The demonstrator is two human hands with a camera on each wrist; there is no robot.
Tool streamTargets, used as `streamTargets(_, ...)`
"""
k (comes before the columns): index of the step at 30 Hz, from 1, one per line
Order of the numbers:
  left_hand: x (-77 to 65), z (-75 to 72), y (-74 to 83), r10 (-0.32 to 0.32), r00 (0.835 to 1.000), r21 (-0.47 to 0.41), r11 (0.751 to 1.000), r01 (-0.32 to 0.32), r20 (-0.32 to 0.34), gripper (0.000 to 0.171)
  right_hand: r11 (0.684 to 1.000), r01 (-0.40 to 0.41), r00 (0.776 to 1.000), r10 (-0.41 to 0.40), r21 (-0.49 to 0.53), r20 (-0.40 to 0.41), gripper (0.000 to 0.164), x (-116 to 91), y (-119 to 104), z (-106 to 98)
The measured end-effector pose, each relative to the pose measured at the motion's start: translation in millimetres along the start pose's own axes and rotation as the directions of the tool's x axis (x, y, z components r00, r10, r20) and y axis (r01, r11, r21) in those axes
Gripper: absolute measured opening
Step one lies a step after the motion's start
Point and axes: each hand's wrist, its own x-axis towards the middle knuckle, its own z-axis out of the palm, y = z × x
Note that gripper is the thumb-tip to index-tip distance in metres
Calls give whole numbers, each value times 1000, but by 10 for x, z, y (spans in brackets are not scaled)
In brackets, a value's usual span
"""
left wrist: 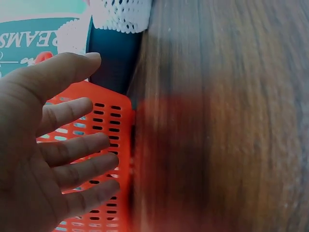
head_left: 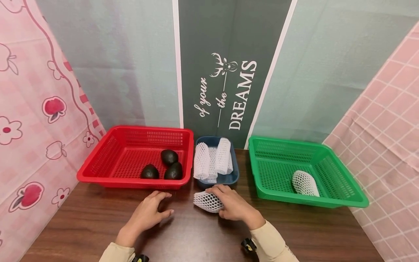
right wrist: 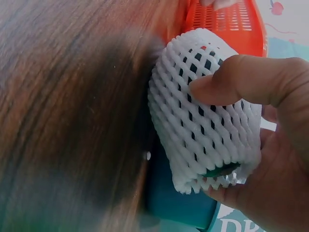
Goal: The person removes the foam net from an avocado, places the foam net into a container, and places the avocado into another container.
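My right hand [head_left: 234, 203] grips an avocado in a white foam net sleeve [head_left: 208, 202], just above the table in front of the blue basket. In the right wrist view the thumb presses on the net [right wrist: 203, 116], and dark green skin shows through its holes. My left hand [head_left: 147, 214] is off to the left with fingers spread and nothing in it, in front of the red basket [head_left: 131, 185]. Several dark avocados [head_left: 169, 157] lie in that red basket. One netted avocado [head_left: 304, 183] rests in the green basket [head_left: 307, 198].
Between the two larger baskets stands a small blue basket [head_left: 230, 179] with several white foam net sleeves [head_left: 223, 155] in it. All three stand along the back of the brown wooden table [head_left: 183, 240]. Printed cloths hang behind and at both sides.
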Motion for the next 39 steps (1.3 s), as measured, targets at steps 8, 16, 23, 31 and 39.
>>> streamTargets(8, -53, -177, 226, 44, 995, -35, 998, -47, -94, 46, 998, -40, 998, 38, -39, -44, 69, -99, -23, -155)
streamTargets(16, -79, -226, 278, 61, 992, -33, 997, -66, -113, 47, 997, -15, 996, 9, -72, -87, 64, -85, -20, -201)
streamTargets(23, -53, -62, 248, 33, 993, -110, 993, -45, -114, 44, 993, -113, 989, 115, 22, -94, 60, -170, -37, -208)
streamTargets(31, 59, 258, 282, 69, 991, -222, 971, -92, -113, 41, 968, -240, 961, 247, 70, -123, 60, -342, 6, -178)
streamTargets(39, 236, 389, 279, 63, 990, -337, 936, -102, -123, 35, 948, -298, 941, 311, 112, -136, 64, -357, 118, -90)
